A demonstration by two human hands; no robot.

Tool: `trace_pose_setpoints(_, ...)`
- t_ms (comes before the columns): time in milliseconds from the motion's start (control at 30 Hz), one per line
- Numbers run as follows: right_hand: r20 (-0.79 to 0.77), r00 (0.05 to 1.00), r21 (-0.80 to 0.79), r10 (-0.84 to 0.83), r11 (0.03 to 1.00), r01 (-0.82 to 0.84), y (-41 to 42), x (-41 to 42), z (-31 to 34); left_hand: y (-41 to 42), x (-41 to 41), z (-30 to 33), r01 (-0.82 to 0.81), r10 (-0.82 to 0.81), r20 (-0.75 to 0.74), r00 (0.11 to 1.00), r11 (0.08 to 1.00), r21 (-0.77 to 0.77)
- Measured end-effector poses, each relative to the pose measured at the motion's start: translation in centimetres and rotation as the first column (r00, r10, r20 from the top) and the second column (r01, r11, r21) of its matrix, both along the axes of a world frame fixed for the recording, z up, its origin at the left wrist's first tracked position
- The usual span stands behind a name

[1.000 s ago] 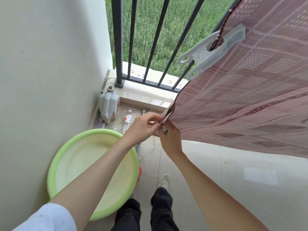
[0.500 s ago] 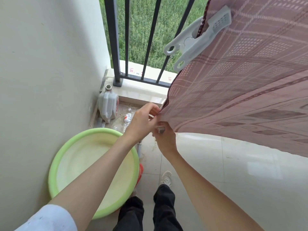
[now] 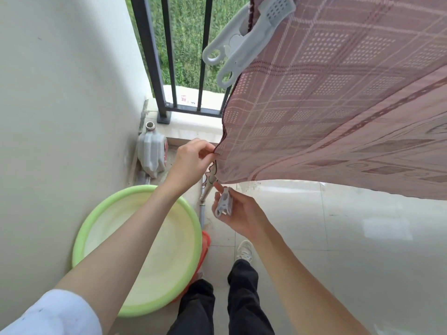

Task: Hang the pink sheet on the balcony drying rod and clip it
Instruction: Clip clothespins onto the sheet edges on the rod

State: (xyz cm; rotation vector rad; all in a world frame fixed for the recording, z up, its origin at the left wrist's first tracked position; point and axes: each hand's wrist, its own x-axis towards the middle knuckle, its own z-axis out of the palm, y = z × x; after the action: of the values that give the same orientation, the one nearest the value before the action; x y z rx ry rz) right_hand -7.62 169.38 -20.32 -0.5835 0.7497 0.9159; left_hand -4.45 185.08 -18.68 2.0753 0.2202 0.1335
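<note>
While the left hand [image 3: 191, 163] pinches the hanging checked pink sheet's [image 3: 333, 112] dark hem, the right hand [image 3: 238, 212] holds a small white plastic clip [image 3: 224, 204]; a large peg [image 3: 244, 42] grips the sheet above, beside a round green basin [image 3: 83, 240].

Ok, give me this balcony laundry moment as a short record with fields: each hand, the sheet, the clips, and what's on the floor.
left hand: pinches the edge of the pink sheet
right hand: holds a small white clip, just below the sheet's corner
pink sheet: hanging, draped from the upper right
large white clip: clamped on the sheet's upper edge
floor: green basin by the wall, white plastic jug in the corner
railing: black bars, grass beyond
</note>
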Motion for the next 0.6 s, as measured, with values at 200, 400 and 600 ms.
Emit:
trace_pose_setpoints(200,-0.007,0.999,-0.115,-0.038,0.993,0.037,0.5,-0.5,-0.1,-0.1,-0.5,0.2,-0.023,0.016,-0.093,0.996,0.997,-0.077)
trace_pose_setpoints(400,0.119,0.988,-0.167,0.097,0.983,-0.077,0.3,-0.6,0.2,-0.1,-0.7,0.4,-0.030,0.014,-0.130,0.991,0.992,-0.120)
trace_pose_setpoints(600,-0.018,1.000,-0.115,-0.017,0.993,0.014,2.1,0.8,-0.7,0.0,-0.4,0.6,-0.014,-0.014,-0.181,0.983,0.989,-0.150)
